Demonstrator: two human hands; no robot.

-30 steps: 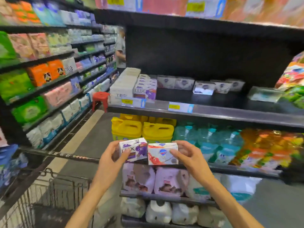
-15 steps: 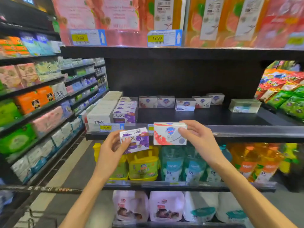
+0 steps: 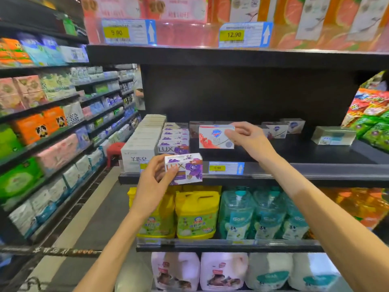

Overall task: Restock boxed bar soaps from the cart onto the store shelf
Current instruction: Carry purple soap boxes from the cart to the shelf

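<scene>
1. Lower centre, the left hand [image 3: 154, 184] is gripping a purple soap box [image 3: 184, 168], now lifted to the soap shelf [image 3: 294, 169] edge.
2. Centre, the right hand [image 3: 247, 137] is pinching the red-and-white soap box [image 3: 215, 137], now carried in over the shelf; placing looks imminent.
3. Behind, the purple soap row [image 3: 174, 138] is waiting for its match.

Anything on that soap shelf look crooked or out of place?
Mildly: the back-row boxes on the shelf sit unevenly, at slightly different angles, with bare shelf in front. Nothing looks spilled or damaged.
</scene>
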